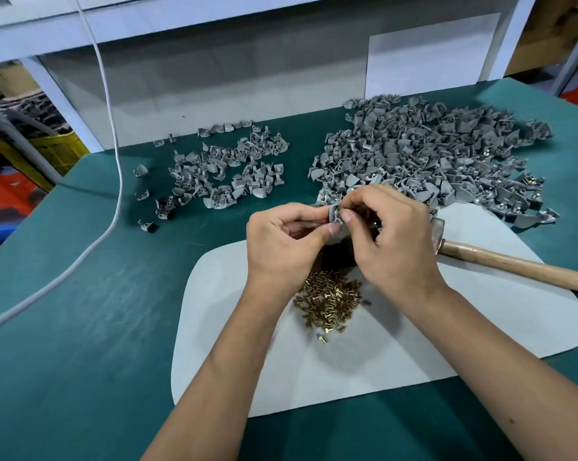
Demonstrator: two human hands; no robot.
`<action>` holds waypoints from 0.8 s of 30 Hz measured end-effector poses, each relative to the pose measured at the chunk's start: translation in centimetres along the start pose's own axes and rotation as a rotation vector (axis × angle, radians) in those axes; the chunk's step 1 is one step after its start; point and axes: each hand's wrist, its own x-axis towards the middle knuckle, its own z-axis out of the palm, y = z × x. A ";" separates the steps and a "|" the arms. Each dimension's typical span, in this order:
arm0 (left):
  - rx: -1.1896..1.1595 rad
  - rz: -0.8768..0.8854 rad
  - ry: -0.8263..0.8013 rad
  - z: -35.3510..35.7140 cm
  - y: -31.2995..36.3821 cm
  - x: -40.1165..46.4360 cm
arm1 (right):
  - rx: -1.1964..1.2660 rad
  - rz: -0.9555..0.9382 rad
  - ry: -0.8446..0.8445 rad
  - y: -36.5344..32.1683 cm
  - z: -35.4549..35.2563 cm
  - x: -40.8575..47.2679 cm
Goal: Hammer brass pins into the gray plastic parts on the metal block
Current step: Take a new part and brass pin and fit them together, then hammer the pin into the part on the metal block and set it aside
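One gray plastic part (335, 215) is pinched between thumb and fingertips of the left hand (282, 242); it is held above the tabletop (81, 327), not on the metal block, which is mostly hidden under the hands (only a dark patch is seen below the fingers). The right hand (392, 237) is clenched in a pinch right against the part; a glint of brass shows at its fingertips, judged to be a brass pin (337, 212) being started into the part, though too small to confirm. The loose pile of brass pins (329, 302) lies just below the wrists on the pale mat (480, 327). The hammer (513, 266) lies untouched, just right of the right-hand fingers. Handling judgement: part is light, rigid, with a smooth curved shell, so best gripped by the edges with the hole facing up; pins are tiny, hard and prone to roll, so best pinched by the shank. The unworked heap of gray parts (430, 151) lies beyond the fingers.
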 end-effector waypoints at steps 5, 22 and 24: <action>0.020 -0.029 0.014 0.4 0.1 -0.2 | -0.007 0.007 0.019 -0.3 0.1 -0.2; 0.373 0.210 0.109 0.3 -0.4 -0.3 | -0.143 0.169 -0.171 1.3 -5.3 2.0; 0.396 0.228 0.101 0.1 -0.3 -0.2 | -0.331 0.311 -0.340 3.3 -8.1 2.9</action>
